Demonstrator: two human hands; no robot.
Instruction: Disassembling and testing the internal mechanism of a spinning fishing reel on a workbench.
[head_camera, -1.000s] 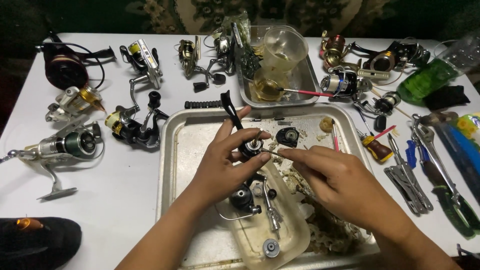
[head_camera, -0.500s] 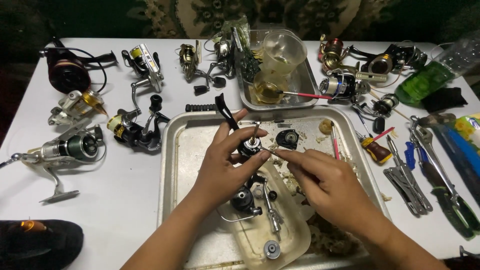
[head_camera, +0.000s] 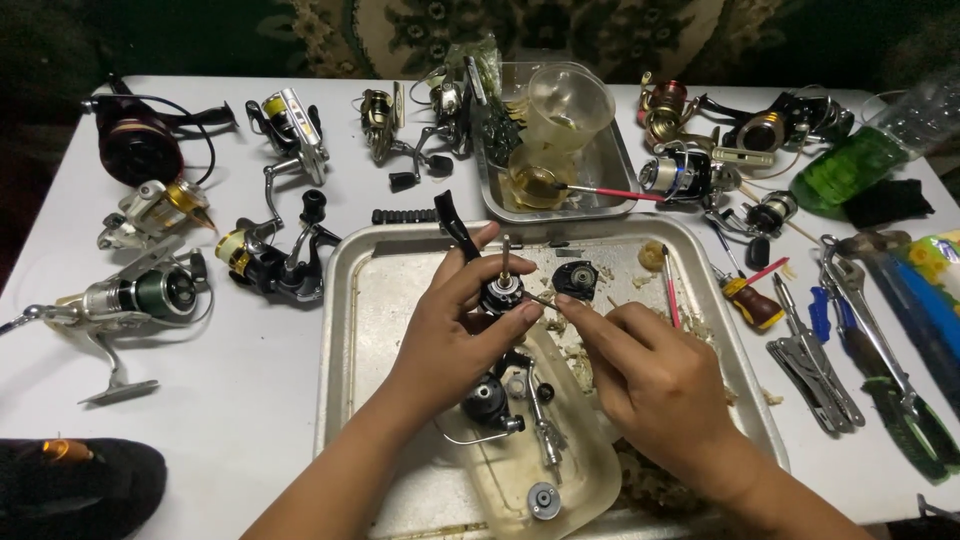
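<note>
Two hands on one reel body

Left hand (head_camera: 450, 335) grips reel body (head_camera: 500, 292) over tray (head_camera: 370, 330), fingers closed around it, black handle at 11 o'clock. Right hand (head_camera: 655, 385) pinches thin tool (head_camera: 540, 298), tip touching reel from 3 o'clock. Black cover (head_camera: 575, 280) lies at 2 o'clock; pliers (head_camera: 815, 380) well apart on table (head_camera: 230, 400).

We are seeing reels lying left of the large tray (head_camera: 360, 300), a smaller tray (head_camera: 620, 190) sitting behind it, and tools (head_camera: 850, 350) lying to its right.

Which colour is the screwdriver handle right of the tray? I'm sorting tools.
Yellow and dark brown screwdriver handle, head view.
</note>
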